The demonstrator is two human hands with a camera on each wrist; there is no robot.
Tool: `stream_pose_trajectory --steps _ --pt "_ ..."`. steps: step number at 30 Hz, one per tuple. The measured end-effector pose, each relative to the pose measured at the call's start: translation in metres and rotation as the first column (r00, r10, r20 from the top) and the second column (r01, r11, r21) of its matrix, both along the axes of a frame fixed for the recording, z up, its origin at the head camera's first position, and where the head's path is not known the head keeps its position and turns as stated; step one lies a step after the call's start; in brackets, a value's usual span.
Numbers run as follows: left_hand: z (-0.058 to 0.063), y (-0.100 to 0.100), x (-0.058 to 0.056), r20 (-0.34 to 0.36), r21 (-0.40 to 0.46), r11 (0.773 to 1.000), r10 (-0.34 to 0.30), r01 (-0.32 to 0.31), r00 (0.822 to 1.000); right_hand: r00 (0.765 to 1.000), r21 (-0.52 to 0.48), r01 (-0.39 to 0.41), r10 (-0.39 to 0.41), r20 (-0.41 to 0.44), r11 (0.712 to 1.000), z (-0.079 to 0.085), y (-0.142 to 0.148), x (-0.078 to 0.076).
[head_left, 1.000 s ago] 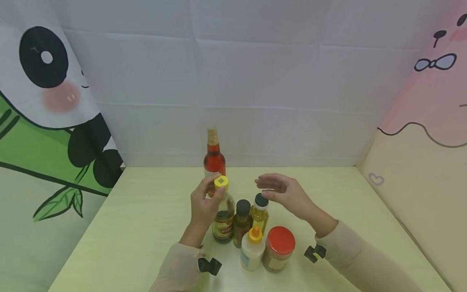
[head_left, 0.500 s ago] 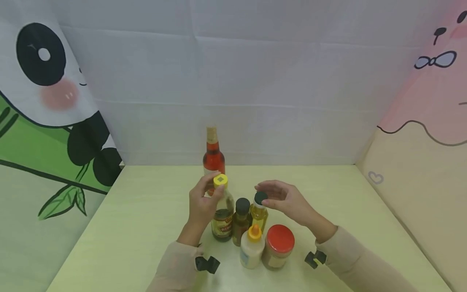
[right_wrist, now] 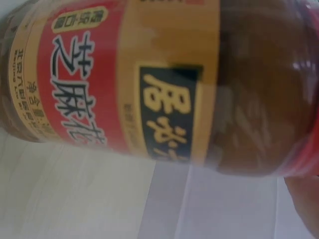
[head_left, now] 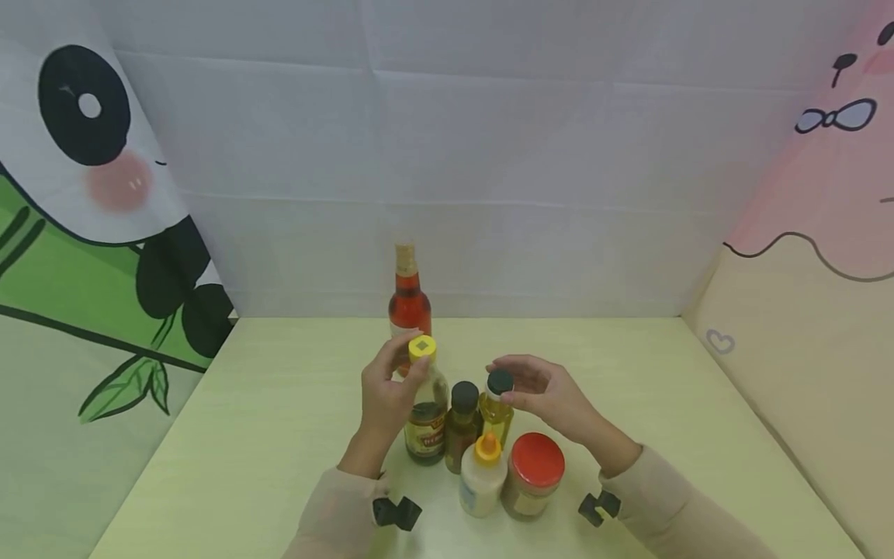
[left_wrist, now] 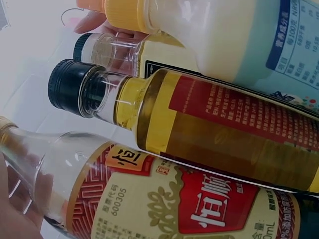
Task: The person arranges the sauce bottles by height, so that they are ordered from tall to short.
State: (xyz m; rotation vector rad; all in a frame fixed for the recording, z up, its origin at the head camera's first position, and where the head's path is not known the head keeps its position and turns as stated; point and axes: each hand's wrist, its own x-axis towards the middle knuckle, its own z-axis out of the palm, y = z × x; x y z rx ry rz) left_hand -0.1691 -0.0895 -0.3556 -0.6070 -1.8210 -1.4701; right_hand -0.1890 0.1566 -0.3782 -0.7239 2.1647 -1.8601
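My left hand [head_left: 387,388] grips the vinegar bottle [head_left: 426,419] at its neck, just under the yellow cap. That bottle's label [left_wrist: 164,199] fills the lower left wrist view. My right hand [head_left: 552,392] curls round the neck of a small oil bottle [head_left: 496,419] with a dark green cap, thumb in front and fingers partly hidden behind. Between these two stands a dark-capped bottle [head_left: 462,427]. In front are a squeeze bottle [head_left: 482,485] with an orange-yellow tip and a red-lidded jar [head_left: 534,473], whose labelled side [right_wrist: 114,84] is close in the right wrist view.
Behind my left hand stands a tall bottle of red liquid [head_left: 410,307] with a gold top. The pale table [head_left: 265,435] ends at a white cloth backdrop [head_left: 489,155]. Printed side cloths [head_left: 803,326] flank it.
My right hand has come down and left from above the oil bottle to round its neck. The left hand keeps its grip on the vinegar bottle; the bottles stay in place.
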Motion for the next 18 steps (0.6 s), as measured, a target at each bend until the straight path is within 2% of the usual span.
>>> stream_pose_trajectory --steps 4,11,18 --pt "0.0005 0.0020 0.0011 0.002 0.004 1.000 0.000 0.000 1.000 1.000 -0.026 0.002 -0.002 -0.004 1.000 -0.0025 0.0006 0.0005" --pt "0.0005 0.0032 0.0045 0.039 -0.010 0.999 0.037 -0.036 0.999 1.000 -0.033 0.004 -0.004 0.000 0.999 -0.0047 -0.0011 0.0016" --pt "0.0005 0.0015 0.0045 0.031 -0.037 0.999 0.037 -0.035 0.999 1.000 -0.029 0.002 -0.002 -0.003 1.000 -0.0053 -0.0020 0.0010"
